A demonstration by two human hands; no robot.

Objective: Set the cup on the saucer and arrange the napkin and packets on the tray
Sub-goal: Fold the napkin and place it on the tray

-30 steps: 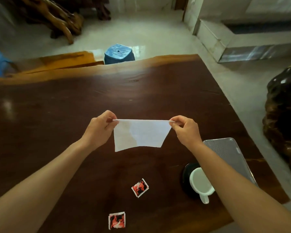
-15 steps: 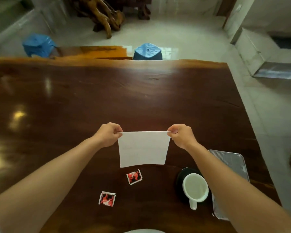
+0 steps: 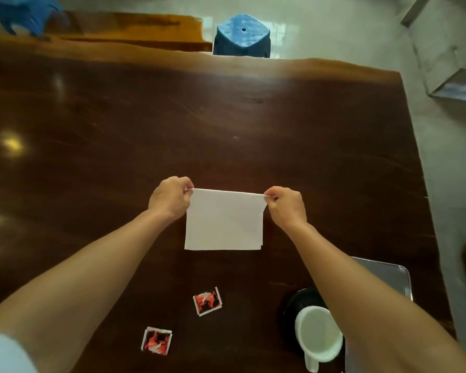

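The left hand (image 3: 170,199) and right hand (image 3: 287,207) each pinch an upper corner of the white napkin (image 3: 223,220). It hangs above the tabletop (image 3: 226,125).

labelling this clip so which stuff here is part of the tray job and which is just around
Part of the job: napkin, pinched at its top corners by left hand and right hand; cup; saucer; tray; far packet; near packet.
Just around: table; blue stool; wooden bench.
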